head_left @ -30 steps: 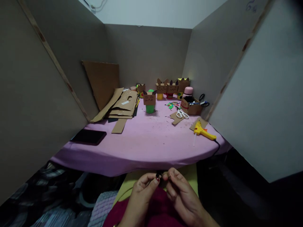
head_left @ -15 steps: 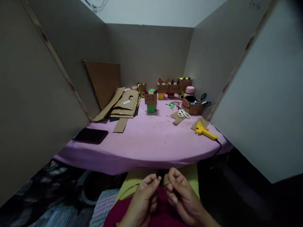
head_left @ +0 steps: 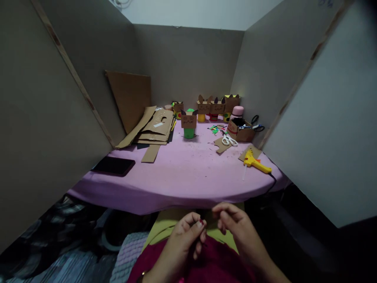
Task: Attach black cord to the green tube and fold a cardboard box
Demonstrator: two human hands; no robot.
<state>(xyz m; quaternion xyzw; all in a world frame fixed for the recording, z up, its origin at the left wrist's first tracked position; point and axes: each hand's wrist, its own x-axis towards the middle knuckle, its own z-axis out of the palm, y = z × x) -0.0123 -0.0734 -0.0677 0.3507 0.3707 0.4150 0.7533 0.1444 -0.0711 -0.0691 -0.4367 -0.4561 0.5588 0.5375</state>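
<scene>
My left hand (head_left: pixel 188 236) is in front of the table edge, above my lap, with thumb and fingertips pressed together. A small red spot shows at its thumb tip; whether that is a nail or a tiny piece, I cannot tell. Just to the right and slightly higher is my right hand (head_left: pixel 234 222), its fingers loosely bent and the thumb apart from them, a little blurred. Nothing shows in it. Beyond both hands, on the pink tablecloth (head_left: pixel 176 181), stands a cardboard cat head (head_left: pixel 189 121) on a green cup (head_left: pixel 189 133).
At right lie a yellow glue gun (head_left: pixel 257 163), white scissors (head_left: pixel 229 140) and a cardboard box of tools (head_left: pixel 243 134). Several cardboard animal figures (head_left: pixel 217 108) stand at the back. Stacked cardboard (head_left: pixel 156 127) and a dark phone or tablet (head_left: pixel 114 166) occupy the left.
My right hand has moved up and right, away from the left one, and its fingers have loosened. A small brown piece seen at its fingertips no longer shows there.
</scene>
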